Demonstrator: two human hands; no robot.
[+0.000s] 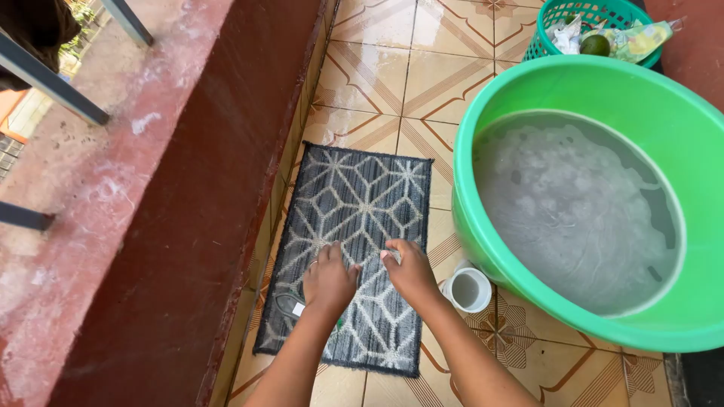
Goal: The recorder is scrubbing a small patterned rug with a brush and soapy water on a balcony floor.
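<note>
Dark patterned mat (pixel 354 249) lies flat on the tiled floor (pixel 422 83), lower centre of frame. Left hand (pixel 328 280) presses palm-down on it, fingers curled, holding nothing visible. Right hand (pixel 409 270) pinches something small and pale at the fingertips; can't tell what. Step looks like scrubbing the mat surface. Next move likely needs water: small white cup (pixel 467 289) sits just right of the mat, touching the green basin (pixel 603 196) of soapy water. Green basket (pixel 581 22) upper right.

mats: one (pixel 354 249)
green basins: one (pixel 528 90)
white cups: one (pixel 467 290)
teal baskets: one (pixel 558 15)
hands: two (pixel 328 283) (pixel 411 271)
</note>
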